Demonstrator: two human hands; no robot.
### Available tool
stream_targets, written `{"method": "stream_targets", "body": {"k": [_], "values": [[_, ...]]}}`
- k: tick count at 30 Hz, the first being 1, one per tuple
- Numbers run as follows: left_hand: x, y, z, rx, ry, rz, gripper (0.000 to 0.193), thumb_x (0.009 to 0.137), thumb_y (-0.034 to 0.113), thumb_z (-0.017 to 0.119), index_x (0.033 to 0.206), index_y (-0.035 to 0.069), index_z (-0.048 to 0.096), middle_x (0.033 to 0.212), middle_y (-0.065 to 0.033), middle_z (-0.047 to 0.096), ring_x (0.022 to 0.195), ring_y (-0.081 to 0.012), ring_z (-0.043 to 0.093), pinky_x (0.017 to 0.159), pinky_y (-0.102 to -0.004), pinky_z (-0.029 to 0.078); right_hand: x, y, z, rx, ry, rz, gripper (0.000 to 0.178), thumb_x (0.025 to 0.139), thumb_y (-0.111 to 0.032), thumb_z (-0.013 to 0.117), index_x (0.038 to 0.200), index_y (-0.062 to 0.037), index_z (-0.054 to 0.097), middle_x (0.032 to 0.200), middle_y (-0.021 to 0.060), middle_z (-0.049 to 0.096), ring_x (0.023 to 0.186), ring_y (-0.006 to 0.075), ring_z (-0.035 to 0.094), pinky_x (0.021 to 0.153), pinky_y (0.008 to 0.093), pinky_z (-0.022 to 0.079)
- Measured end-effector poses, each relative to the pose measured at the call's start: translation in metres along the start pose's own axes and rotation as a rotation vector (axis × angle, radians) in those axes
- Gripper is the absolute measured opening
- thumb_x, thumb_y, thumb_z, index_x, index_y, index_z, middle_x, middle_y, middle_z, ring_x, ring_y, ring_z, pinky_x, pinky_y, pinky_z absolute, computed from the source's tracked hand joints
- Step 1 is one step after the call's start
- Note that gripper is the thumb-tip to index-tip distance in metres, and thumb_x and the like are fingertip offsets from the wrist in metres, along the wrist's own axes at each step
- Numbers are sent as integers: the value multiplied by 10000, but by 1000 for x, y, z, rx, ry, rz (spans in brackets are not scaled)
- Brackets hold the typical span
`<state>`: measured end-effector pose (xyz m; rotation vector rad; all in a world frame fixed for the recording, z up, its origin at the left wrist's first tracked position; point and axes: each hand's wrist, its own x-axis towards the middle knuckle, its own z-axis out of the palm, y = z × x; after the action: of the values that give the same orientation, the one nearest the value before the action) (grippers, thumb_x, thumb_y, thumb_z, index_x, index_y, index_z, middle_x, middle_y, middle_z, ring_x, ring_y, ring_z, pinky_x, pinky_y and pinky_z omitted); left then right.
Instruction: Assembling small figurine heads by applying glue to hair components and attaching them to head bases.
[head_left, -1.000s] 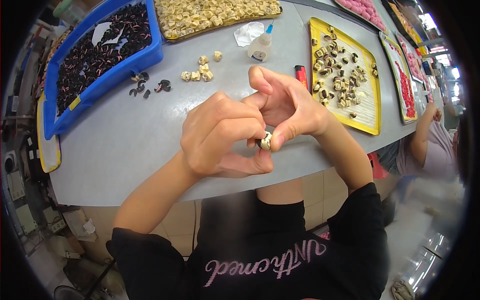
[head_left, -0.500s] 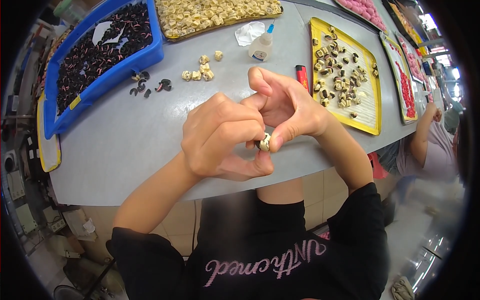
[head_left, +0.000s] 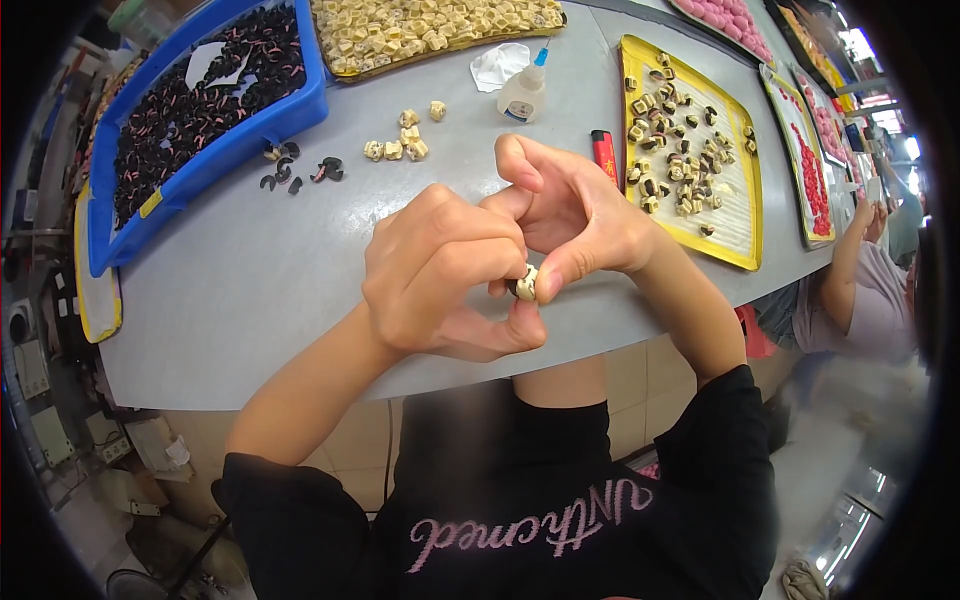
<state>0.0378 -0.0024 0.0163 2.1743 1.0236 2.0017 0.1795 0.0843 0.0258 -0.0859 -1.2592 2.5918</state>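
Between my two hands, above the table's near edge, is a small cream piece with a black part on its left side (head_left: 525, 284). My left hand (head_left: 440, 275) pinches it by the black side with thumb and fingers. The thumb and fingers of my right hand (head_left: 580, 220) close on its cream side. Beyond my hands lie several loose cream pieces (head_left: 393, 150). To their left are a few loose black curved pieces (head_left: 328, 170). A small clear bottle with a blue needle tip (head_left: 522, 95) stands upright past my right hand, beside a crumpled white tissue (head_left: 497, 66).
At left, a blue tray (head_left: 215, 165) holds many black curved pieces. Many cream pieces fill a tray (head_left: 385, 66) at the back. A yellow-rimmed tray (head_left: 752, 225) at right holds joined cream-and-black pieces, near a red lighter (head_left: 603, 152). A co-worker (head_left: 865, 290) sits far right.
The held piece has shifted and turned very slightly between my fingertips. My hands stay in nearly the same place. At far right, the co-worker's hands have moved a little.
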Motion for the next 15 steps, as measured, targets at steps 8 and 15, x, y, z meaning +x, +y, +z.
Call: {"method": "stream_targets", "body": {"k": [8,15], "values": [[-2,1,3,15,6,13,283,558,67,715,789,78,552,671,5,554,509,-131,448,436,-213,380,-4,2,-1,4,-10,12,616,624,67,782,902,-125,267,899,187,573,869,282,632,747,334,515],[3,-1,0,25,-2,21,297,555,67,716,804,78,555,684,1,567,528,-136,462,434,-221,388,-1,-2,-1,-10,-15,5,612,626,64,780,907,-127,271,898,171,577,856,275,638,749,336,527]]}}
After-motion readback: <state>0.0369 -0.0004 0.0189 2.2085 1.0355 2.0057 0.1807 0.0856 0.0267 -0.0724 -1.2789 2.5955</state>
